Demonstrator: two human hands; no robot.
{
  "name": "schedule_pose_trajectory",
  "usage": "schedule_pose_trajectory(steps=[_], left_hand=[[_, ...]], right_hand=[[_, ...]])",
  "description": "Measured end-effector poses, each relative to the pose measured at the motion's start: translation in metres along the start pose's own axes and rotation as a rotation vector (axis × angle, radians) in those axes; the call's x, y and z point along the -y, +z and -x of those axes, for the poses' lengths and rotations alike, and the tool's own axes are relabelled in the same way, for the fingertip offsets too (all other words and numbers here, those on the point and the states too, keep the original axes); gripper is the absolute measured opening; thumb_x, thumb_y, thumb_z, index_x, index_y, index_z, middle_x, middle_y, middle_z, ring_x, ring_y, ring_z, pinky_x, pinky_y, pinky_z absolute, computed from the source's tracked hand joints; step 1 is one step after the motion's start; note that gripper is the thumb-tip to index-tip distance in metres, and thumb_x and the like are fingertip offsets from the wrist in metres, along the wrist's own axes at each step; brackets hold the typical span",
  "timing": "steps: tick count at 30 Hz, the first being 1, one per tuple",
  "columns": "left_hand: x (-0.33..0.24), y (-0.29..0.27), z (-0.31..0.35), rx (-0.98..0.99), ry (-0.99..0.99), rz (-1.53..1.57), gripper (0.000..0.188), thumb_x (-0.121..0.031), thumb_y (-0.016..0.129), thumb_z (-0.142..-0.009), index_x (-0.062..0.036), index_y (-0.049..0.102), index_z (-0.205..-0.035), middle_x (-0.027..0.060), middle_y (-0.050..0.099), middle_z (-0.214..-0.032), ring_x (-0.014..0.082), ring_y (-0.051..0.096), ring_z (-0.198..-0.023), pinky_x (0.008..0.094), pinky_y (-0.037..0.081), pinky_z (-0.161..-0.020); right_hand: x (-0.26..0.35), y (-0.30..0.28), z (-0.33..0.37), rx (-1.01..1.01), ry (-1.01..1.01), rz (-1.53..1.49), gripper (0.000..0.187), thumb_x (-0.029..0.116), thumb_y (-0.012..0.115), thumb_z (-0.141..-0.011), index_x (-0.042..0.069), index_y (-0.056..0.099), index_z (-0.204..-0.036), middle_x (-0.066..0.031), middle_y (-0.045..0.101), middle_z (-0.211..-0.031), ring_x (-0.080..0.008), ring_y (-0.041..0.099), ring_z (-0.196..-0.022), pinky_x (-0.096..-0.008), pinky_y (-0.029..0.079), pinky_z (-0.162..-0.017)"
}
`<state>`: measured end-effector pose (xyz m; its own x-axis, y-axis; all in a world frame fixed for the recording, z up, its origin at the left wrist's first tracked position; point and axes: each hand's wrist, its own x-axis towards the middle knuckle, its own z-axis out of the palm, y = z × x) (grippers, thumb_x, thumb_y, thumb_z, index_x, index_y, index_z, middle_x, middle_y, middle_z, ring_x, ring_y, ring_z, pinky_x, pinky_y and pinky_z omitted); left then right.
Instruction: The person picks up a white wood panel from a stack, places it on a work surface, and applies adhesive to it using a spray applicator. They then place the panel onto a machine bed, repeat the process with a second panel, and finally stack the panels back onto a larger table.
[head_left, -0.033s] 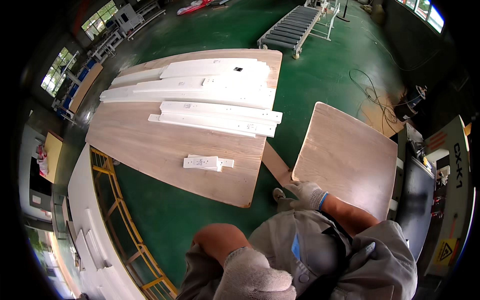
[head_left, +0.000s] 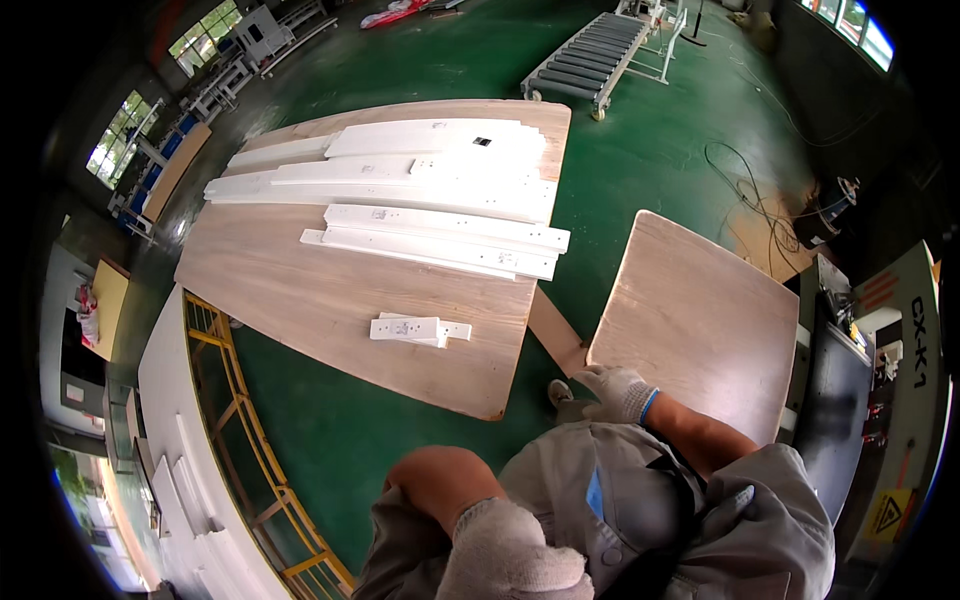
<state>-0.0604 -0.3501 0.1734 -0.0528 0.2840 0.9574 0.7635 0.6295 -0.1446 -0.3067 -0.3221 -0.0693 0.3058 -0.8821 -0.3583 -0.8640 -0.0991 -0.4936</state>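
At the smaller tabletop (head_left: 705,320), right hand (head_left: 618,393)

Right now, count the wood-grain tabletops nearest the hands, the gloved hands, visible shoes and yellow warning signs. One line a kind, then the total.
Tabletops: 2 (larger tabletop, smaller tabletop)
Gloved hands: 2 (left hand, right hand)
Shoe: 1
Warning sign: 1
Total: 6
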Motion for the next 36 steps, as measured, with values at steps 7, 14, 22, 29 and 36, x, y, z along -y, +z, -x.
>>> schedule_pose_trajectory(steps=[7, 14, 22, 29, 36], left_hand=[[0.048, -0.013, 0.038, 0.018, 0.027, -0.568, 0.007, -0.016, 0.068, -0.085, -0.0097, 0.071, -0.085, 0.0072, 0.069, -0.084, 0.0235, 0.067, -0.07, 0.0415, 0.054, -0.06], [0.06, -0.028, 0.069, 0.085, -0.253, -0.577, 0.026, -0.01, 0.074, -0.065, -0.0028, 0.073, -0.09, 0.0081, 0.066, -0.081, 0.026, 0.064, -0.073, 0.0404, 0.053, -0.063], [-0.011, -0.091, 0.067, 0.07, -0.336, -0.645, 0.031, -0.012, 0.075, -0.067, -0.0032, 0.075, -0.097, 0.0087, 0.069, -0.085, 0.0261, 0.067, -0.075, 0.0412, 0.058, -0.067], [-0.047, -0.125, 0.046, 0.037, -0.435, -0.383, 0.016, -0.015, 0.072, -0.087, -0.0045, 0.072, -0.1, 0.0116, 0.073, -0.098, 0.0299, 0.072, -0.085, 0.0429, 0.06, -0.074], [-0.08, -0.123, 0.189, -0.374, -1.509, -0.745, 0.038, -0.011, 0.082, -0.085, 0.002, 0.067, -0.117, 0.0129, 0.073, -0.109, 0.0255, 0.072, -0.095, 0.038, 0.058, -0.086]], right_hand=[[-0.035, -0.055, -0.034, -0.066, -0.044, -0.113, 0.062, 0.039, 0.076, -0.085, 0.009, 0.062, -0.138, -0.0189, 0.066, -0.137, -0.0379, 0.065, -0.124, -0.0447, 0.052, -0.105], [-0.007, -0.079, -0.038, 0.017, -0.102, -0.153, 0.068, 0.041, 0.078, -0.086, 0.005, 0.061, -0.141, -0.0227, 0.065, -0.138, -0.0396, 0.064, -0.126, -0.044, 0.051, -0.107], [-0.053, -0.014, -0.139, -0.286, 0.3, -0.493, 0.075, 0.031, 0.082, -0.088, -0.007, 0.053, -0.147, -0.0248, 0.07, -0.13, -0.0318, 0.071, -0.118, -0.0383, 0.056, -0.1], [-0.134, 0.007, -0.256, -0.62, 0.823, -0.743, 0.085, 0.038, 0.084, -0.085, -0.016, 0.053, -0.142, -0.0321, 0.063, -0.139, -0.0362, 0.066, -0.126, -0.039, 0.051, -0.105], [-0.145, 0.038, -0.343, -0.447, 0.692, -0.467, 0.044, 0.027, 0.077, -0.088, 0.0, 0.072, -0.122, -0.0242, 0.076, -0.113, -0.0365, 0.073, -0.113, -0.0444, 0.057, -0.094]])
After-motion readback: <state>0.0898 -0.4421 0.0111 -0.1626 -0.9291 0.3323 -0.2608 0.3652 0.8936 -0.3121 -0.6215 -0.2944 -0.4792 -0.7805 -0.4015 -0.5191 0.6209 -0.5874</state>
